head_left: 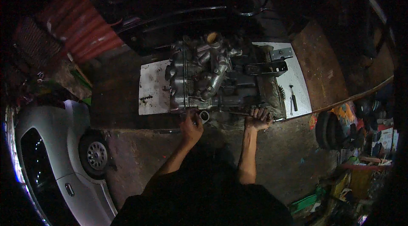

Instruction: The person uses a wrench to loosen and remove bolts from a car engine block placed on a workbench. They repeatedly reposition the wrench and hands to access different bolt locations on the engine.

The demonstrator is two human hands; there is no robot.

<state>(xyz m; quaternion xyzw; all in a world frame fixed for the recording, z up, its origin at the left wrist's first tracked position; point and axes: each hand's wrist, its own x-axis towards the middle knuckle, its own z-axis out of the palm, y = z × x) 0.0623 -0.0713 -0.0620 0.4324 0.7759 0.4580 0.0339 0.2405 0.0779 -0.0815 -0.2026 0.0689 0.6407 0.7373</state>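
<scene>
An engine (212, 75) of dark grey metal lies on a white board (154, 81) on the bench in front of me. My left hand (191, 128) is at its near edge with fingers curled, right beside a round metal ring (204, 116). What those fingers hold, if anything, is too dark to tell. My right hand (258, 119) is wrapped round a thin metal tool at the engine's near right side. A shiny end of the tool (278, 119) sticks out to the right of the fist; the rest is hidden or dim.
A black-handled tool (294, 100) lies on the board's right part, near a dark cloth (272, 98). A black bracket (270, 68) rests on the engine's right side. A silver car (55, 149) stands at left. Cluttered bags and parts (342, 119) are at right.
</scene>
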